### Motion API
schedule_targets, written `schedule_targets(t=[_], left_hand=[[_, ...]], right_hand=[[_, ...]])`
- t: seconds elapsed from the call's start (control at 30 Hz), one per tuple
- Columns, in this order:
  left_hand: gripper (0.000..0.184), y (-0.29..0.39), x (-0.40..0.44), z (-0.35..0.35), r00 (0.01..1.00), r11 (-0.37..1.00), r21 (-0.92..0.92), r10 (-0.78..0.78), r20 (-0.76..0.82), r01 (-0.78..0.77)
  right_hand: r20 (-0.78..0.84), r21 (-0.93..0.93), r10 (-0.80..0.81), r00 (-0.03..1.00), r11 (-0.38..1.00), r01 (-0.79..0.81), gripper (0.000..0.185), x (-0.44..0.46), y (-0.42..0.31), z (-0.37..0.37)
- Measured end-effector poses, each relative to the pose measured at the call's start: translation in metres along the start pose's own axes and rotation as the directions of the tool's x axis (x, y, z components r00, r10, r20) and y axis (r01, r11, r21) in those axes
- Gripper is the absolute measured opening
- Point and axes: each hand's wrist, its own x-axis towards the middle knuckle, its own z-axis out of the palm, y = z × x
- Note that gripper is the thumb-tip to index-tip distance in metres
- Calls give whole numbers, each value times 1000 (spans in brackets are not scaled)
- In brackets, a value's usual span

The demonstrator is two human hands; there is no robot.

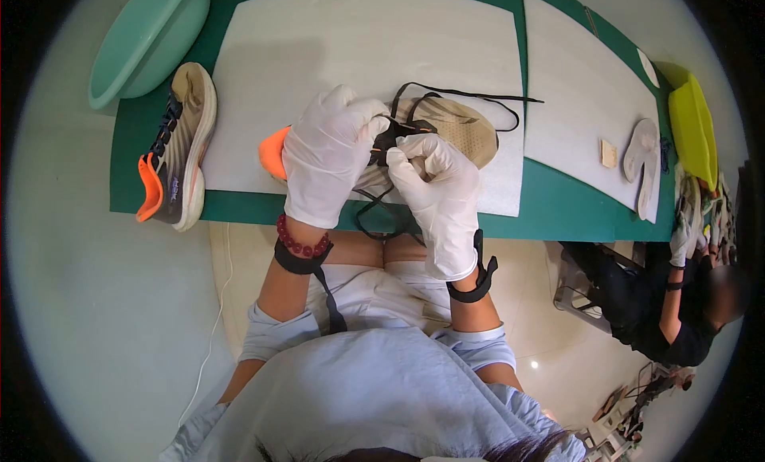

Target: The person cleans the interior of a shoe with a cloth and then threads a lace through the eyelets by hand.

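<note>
On the green desk [550,187], near the front edge of the larger, flat white mat [374,39], the left hand [325,155] and right hand [440,195] pinch the throat of 1 perforated beige mesh running shoe [472,131], its thin, smooth black lace [527,100] apparently partly threaded, with long slack lengths left.

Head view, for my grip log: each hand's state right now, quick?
Left hand: closed, pinching at the laced part of the shoe.
Right hand: closed, pinching there too; exactly what, I can't tell.
</note>
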Motion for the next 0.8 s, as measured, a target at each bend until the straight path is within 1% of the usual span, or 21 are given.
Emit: schedule_targets(t=[0.03,0.2,0.3,0.4,0.43,0.5,0.7,0.8], left_hand=[[11,0,0,0,1000,1000,-7,3,-1,-3],[12,5,0,-3,1000,995,96,19,5,-19],[13,6,1,-1,999,994,107,40,-15,-38],[15,0,-2,5,998,999,34,37,-56,-35],[16,-2,-3,6,997,1000,1,30,-71,-30],[17,-2,-2,6,997,999,-4,35,-67,-35],[16,-3,-2,5,998,999,-9,32,-49,-33],[16,-2,-2,6,998,1000,-9,24,-52,-25]], right_hand=[[9,26,27,1000,999,-27,14,0,0,-1],[59,179,172,983,967,-180,12,-1,-9,-8],[81,214,178,981,958,-192,13,-1,-11,-10],[69,133,90,994,986,-98,14,-2,-8,-11],[73,133,94,993,986,-104,14,-2,-7,-11],[82,134,105,991,984,-116,14,-2,-6,-11],[109,105,43,993,993,-54,11,-2,-6,-13],[105,57,-29,994,998,23,11,-1,-2,-13]])
